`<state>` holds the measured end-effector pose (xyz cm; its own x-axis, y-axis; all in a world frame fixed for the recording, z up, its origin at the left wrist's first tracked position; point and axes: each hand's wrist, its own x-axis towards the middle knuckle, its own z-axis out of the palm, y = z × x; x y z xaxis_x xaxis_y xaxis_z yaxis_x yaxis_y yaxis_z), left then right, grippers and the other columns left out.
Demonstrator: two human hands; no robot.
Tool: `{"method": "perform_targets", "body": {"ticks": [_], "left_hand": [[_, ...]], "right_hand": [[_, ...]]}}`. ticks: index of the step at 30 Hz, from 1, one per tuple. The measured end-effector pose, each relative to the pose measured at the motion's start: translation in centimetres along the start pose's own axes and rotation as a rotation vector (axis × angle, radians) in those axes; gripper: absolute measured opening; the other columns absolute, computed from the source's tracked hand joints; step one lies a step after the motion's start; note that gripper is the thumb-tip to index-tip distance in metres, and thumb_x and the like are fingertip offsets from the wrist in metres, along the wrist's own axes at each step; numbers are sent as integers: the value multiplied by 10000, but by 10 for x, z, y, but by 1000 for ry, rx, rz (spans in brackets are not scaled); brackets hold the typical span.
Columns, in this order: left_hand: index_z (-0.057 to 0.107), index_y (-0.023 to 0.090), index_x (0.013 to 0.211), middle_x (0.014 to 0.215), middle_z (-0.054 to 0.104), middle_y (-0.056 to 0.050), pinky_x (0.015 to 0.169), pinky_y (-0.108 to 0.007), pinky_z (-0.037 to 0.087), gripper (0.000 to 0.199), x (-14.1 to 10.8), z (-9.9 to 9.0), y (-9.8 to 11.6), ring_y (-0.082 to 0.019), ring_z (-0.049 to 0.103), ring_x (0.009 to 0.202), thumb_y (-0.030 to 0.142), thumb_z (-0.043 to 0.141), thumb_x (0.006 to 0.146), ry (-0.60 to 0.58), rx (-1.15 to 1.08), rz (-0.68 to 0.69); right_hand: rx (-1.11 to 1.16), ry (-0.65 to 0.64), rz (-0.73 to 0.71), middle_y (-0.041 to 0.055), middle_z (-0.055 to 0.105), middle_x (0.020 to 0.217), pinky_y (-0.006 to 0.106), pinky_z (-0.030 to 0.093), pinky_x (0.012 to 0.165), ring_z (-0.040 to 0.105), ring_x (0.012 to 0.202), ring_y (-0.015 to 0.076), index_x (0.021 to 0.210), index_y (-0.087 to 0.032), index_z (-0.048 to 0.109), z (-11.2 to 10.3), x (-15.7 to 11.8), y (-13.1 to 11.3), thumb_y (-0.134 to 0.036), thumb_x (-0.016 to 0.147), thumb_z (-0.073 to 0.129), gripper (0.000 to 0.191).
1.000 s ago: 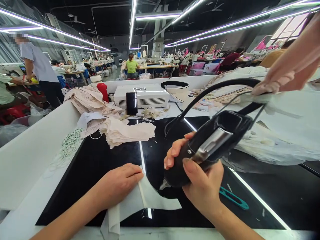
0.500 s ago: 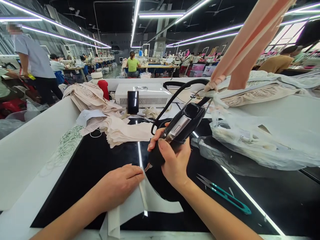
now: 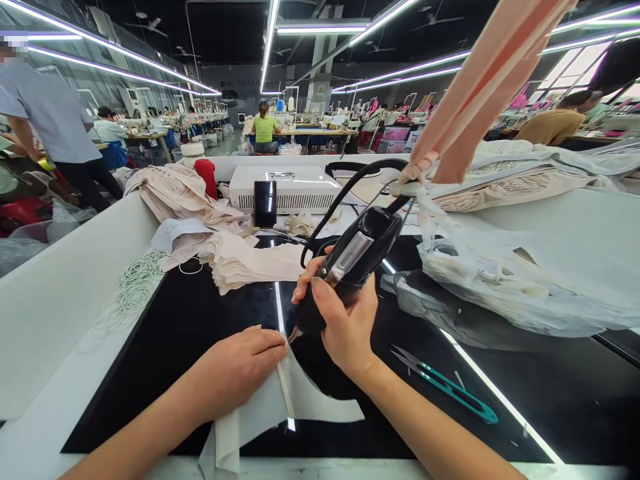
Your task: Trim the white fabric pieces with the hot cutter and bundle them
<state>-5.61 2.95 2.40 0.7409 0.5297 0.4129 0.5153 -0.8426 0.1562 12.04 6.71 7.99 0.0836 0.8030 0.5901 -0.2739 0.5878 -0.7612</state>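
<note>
My right hand point(image 3: 345, 313) is wrapped round a black handheld tool point(image 3: 357, 257) with a metal plate on its side. A black cable loops from the tool, and a peach cloth strip point(image 3: 470, 100) is tied above it. My left hand point(image 3: 240, 373) lies on a pale fabric piece point(image 3: 320, 400), fingertips pressed together at its upper edge, close to the tool's lower end. Whether the fingers pinch the fabric or only press it down is hard to see. Teal thread snips point(image 3: 450, 387) rest to the right of my right forearm.
Beyond my hands lie stacked pale fabric pieces point(image 3: 250, 263), a phone point(image 3: 265, 204) and a white vented box point(image 3: 305, 190). Greenish cords point(image 3: 137, 287) are at the left, a clear plastic bag point(image 3: 510, 287) at the right. A person in a light shirt point(image 3: 55, 113) stands far left.
The tool and my right hand have shifted slightly left, with the peach strip. The standing person at the far left has moved a little. My left hand stays on the fabric.
</note>
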Motion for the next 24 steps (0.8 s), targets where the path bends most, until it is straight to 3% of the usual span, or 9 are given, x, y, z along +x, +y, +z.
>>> {"method": "perform_targets", "body": {"ticks": [9,18,24], "left_hand": [[558,178,1207,1249,584,-20,1023,-364,504,248,2,-4,-1,-131,574,1130,158,401,1016,-9,-25,13],[542,205,1234,1272,575,-20,1033,-408,500,270,-4,-1,-4,-138,566,1162,155,396,1012,-28,-47,3],[540,174,1230,1264,563,-18,1132,-408,401,243,2,-6,0,-127,512,1206,168,471,997,15,35,38]], "right_hand": [[77,-31,7,-1,533,899,267,491,595,560,656,94,1094,-203,425,-6,-10,-7,-253,920,629,272],[-4,6,1,-7,549,868,276,515,569,563,636,101,1063,-193,423,-2,-9,-9,-248,920,622,252],[38,-8,-9,-5,537,888,261,493,592,560,650,95,1093,-205,431,-10,-11,-16,-254,914,634,275]]}}
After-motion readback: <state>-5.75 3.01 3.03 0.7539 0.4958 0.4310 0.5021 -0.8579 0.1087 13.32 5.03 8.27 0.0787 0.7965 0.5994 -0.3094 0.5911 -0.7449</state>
